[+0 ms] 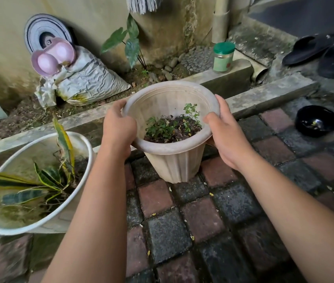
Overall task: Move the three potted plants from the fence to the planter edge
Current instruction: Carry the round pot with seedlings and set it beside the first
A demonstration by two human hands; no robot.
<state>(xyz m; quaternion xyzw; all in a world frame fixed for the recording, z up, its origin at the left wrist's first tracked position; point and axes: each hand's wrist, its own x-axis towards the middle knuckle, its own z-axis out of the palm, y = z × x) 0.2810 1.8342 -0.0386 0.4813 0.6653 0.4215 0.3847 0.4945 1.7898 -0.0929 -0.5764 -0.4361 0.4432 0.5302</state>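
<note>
Two hands on one pot right now: the left hand (119, 127) and right hand (226, 131) clamp opposite sides of the rim of a beige ribbed plastic pot (174, 160), thumbs hooked over the lip, fingers underneath. Firm grip on both sides, nothing loose.

The pot's mouth is tipped a bit toward the camera, so its top-to-base axis leans away from vertical, with the base angled down toward the brick paving (202, 221). I can't tell if the base touches the bricks or hangs just above them. Small green seedlings (162, 127) sit in the soil inside.

Just behind the pot runs the concrete planter edge (264, 98), with a green-lidded jar (223, 57) standing on a ledge further back. To the left, a white pot with a snake plant (39, 180) sits close to that same edge, looks like it's already been delivered.

My guess on progress: roughly one done, this one mid-carry and nearly there, and a third pot isn't visible anywhere, so presumably it's still to be fetched.
</note>
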